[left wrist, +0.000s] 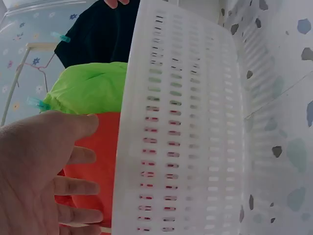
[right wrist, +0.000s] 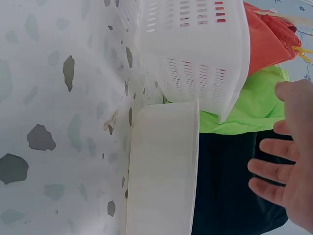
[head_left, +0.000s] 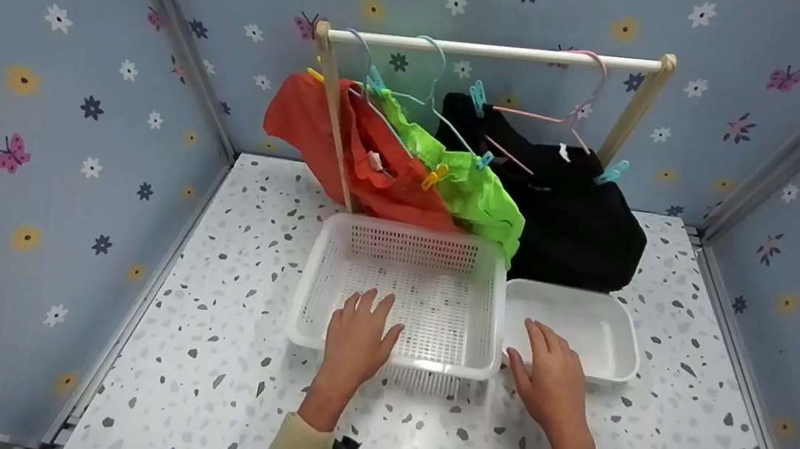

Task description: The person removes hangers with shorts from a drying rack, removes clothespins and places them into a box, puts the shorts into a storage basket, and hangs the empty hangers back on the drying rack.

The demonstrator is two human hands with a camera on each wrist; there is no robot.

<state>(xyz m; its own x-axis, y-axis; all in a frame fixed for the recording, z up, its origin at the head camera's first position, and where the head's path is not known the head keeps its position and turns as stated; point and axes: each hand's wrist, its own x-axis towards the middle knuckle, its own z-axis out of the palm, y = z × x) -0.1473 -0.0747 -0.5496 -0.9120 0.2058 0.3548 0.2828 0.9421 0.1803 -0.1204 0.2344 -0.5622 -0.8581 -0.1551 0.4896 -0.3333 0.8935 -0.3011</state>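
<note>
My left hand hovers over the near left part of a white perforated basket, fingers spread and holding nothing. Over the near left edge of a smaller white tub is my right hand, its fingers loosely extended and free of any object. Behind the containers, clothes hang from a rack: a red garment, a bright green garment and a black garment. In the left wrist view the left palm shows bare beside the basket wall. The right wrist view shows the right hand apart from the tub.
The rack has a white rod on wooden legs. Wire hangers, including a pink hanger, carry the clothes with blue and yellow clips. Flower-patterned panels enclose the speckled table at the back and both sides.
</note>
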